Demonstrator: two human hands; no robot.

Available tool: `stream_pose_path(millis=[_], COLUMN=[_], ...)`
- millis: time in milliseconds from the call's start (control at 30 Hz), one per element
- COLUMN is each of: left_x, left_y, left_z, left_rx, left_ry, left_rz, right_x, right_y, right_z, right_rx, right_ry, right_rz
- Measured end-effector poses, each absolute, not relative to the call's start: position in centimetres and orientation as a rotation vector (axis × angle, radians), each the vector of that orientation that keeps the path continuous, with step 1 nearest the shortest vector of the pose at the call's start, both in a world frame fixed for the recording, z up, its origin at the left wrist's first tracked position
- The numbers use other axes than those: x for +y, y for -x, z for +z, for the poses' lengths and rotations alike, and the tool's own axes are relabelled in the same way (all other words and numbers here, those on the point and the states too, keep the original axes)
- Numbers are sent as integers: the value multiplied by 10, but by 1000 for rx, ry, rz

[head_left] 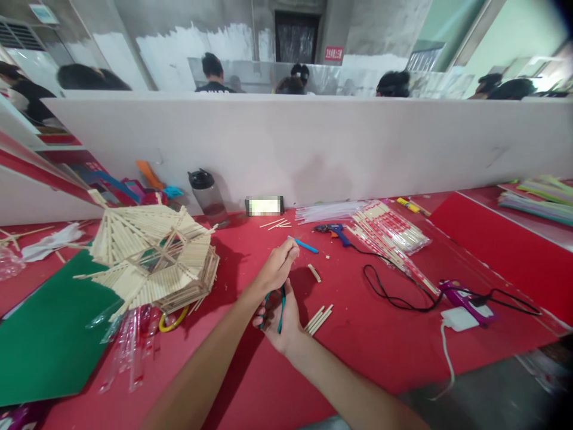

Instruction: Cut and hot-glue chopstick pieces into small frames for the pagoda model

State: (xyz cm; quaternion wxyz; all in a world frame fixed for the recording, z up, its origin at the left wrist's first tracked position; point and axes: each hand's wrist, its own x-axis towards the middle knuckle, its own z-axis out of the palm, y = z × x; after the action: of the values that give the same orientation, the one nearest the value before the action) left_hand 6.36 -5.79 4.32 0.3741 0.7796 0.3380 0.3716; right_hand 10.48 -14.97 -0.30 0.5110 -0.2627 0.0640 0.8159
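Note:
My left hand point(278, 264) is closed at the middle of the red table point(358, 334), its fingers pressed together over something too hidden to name. Just below it, my right hand point(286, 316) is wrapped round the teal handles of a tool point(282, 310), whose head is covered by my left hand. A blue pen-like stick point(306, 245) lies beyond my hands. Short wooden sticks point(319, 320) rest beside my right wrist, and a small stick piece point(314, 273) lies to the right.
A wooden stick structure point(156, 257) stands at left by a green board point(54, 334). A bottle point(208, 194) and phone point(264, 206) are near the partition. At right lie a glue gun point(333, 232), black cable, stick packets point(389, 227) and a purple tool point(465, 301).

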Motion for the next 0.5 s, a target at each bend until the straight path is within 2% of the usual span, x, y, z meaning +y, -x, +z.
stream_pose_path(millis=[500], left_x=[-62], left_y=[-66], left_z=[41], left_rx=[798], left_ry=[-1990], left_rz=[1011], right_x=[-152], right_y=[-103], right_z=[-3], right_rx=[143], right_ry=[632], right_rz=[1954])
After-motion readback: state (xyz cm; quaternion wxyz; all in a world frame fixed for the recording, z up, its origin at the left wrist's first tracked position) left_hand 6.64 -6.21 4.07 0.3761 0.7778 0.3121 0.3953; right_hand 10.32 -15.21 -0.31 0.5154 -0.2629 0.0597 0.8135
